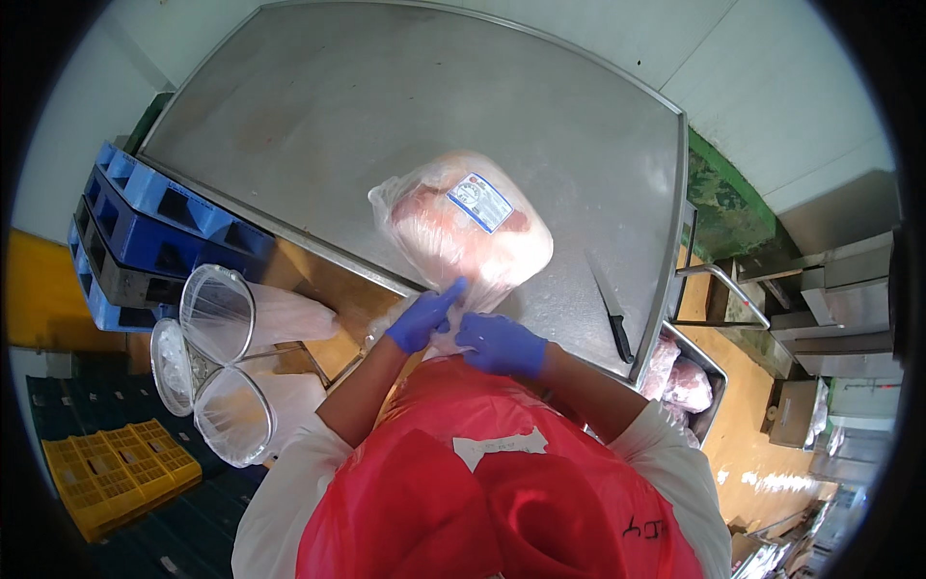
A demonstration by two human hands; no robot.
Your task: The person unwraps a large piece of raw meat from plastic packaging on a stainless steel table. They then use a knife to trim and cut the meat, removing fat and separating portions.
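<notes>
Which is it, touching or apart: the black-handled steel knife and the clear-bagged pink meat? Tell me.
Apart: the head view shows grey metal tabletop between the knife and bagged meat.

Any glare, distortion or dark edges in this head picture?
Head view: fisheye distortion bows the far edge of the grey metal table; corners go black; white glare patches the shiny orange floor, lower right; highlights show on the pink meat in clear plastic.

Meat [502, 259]: large, rounded, pink-and-white
Bag [383, 201]: clear plastic around it, neck gathered
Place: grey metal table [386, 87], near edge
</notes>
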